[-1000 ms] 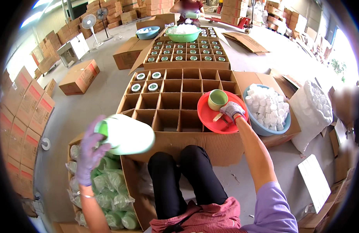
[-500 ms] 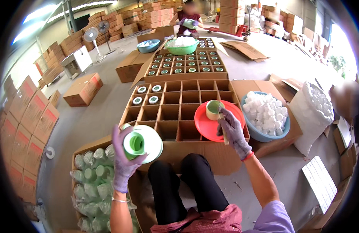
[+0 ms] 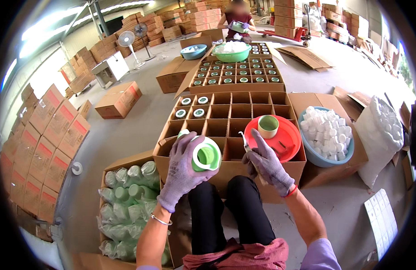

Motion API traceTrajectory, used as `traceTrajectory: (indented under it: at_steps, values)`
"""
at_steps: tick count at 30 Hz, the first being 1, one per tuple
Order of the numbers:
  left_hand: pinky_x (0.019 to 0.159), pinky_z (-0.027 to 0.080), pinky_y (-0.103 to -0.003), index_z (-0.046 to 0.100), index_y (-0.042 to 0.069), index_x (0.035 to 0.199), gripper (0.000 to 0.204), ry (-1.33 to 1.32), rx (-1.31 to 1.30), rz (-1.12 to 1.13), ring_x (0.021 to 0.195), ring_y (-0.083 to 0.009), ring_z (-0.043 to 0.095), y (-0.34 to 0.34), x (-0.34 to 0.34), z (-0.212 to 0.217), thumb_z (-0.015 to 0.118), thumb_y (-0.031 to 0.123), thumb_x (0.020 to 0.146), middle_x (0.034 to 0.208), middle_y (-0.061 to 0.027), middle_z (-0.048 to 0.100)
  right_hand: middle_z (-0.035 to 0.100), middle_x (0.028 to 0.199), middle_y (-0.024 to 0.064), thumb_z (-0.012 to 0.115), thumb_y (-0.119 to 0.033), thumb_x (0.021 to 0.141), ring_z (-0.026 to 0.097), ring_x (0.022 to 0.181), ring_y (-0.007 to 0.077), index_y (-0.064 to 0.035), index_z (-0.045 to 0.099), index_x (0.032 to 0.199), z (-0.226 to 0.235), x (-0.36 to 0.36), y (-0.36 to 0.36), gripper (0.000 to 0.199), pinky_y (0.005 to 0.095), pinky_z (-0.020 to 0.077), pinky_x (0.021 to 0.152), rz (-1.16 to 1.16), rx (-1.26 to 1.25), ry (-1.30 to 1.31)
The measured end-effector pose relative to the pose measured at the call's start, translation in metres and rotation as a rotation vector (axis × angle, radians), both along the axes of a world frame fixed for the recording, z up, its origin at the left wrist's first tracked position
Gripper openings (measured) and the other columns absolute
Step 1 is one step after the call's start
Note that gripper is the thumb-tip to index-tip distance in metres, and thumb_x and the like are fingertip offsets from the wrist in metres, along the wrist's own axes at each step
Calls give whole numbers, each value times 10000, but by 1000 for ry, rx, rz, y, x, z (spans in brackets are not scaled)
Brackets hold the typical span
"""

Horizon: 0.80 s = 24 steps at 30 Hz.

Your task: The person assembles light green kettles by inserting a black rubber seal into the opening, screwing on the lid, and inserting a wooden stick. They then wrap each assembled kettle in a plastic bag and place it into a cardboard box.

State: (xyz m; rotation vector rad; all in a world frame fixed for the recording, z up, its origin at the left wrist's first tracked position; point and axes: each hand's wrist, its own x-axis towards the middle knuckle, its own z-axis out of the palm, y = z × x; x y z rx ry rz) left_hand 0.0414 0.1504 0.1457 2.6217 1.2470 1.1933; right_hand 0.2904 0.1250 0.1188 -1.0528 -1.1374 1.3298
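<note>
My left hand [image 3: 186, 166], in a grey-purple glove, is closed round a pale green plastic bottle [image 3: 207, 157] with a white rim. The bottle lies tilted, its wide open mouth toward me. In my gloved right hand [image 3: 266, 164] is a thin brush [image 3: 246, 145] with a pale handle, its tip up and just right of the bottle, apart from it. A red plate [image 3: 286, 153] rests on the divided carton beyond that hand, bearing a small cup [image 3: 268, 126] with green inside and some dark bits.
The divided carton [image 3: 230, 98] holds several lidded bottles at its far left. A blue basin [image 3: 325, 163] of white caps stands right, beside a white sack [image 3: 379, 135]. Bagged green bottles [image 3: 131, 198] fill a carton at lower left. A co-worker [image 3: 237, 20] sits at the far end.
My right hand has drawn the brush back from the cup toward the bottle. My left hand has turned the bottle and brought it inward. The view has shifted.
</note>
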Motion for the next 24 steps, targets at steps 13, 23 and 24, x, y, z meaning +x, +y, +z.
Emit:
traceTrajectory:
  at_steps: [13,23,24]
  values:
    - [1145,198,-650,628,213,1250,647,250,269,128,1373,-342,382,-28,17,9,819,189,632,1331,-18,533,658,881,197,601,-109,932,663,754,380,-23,579,1174,-6,-11,-44,258,441,537,645,23,632,-817]
    - [1165,168,-689,599,238,1159,559,154,525,76,1411,-395,283,-23,-9,-17,873,245,672,1364,-39,479,660,883,165,617,-116,933,667,752,362,-34,584,1217,8,-33,-63,298,436,539,627,97,604,-804]
    - [1169,160,-690,589,242,1148,545,164,535,82,1416,-397,270,-25,-11,-18,874,263,684,1360,-45,473,657,880,165,616,-116,934,665,746,363,-32,584,1213,9,-36,-65,293,437,538,625,98,607,-788]
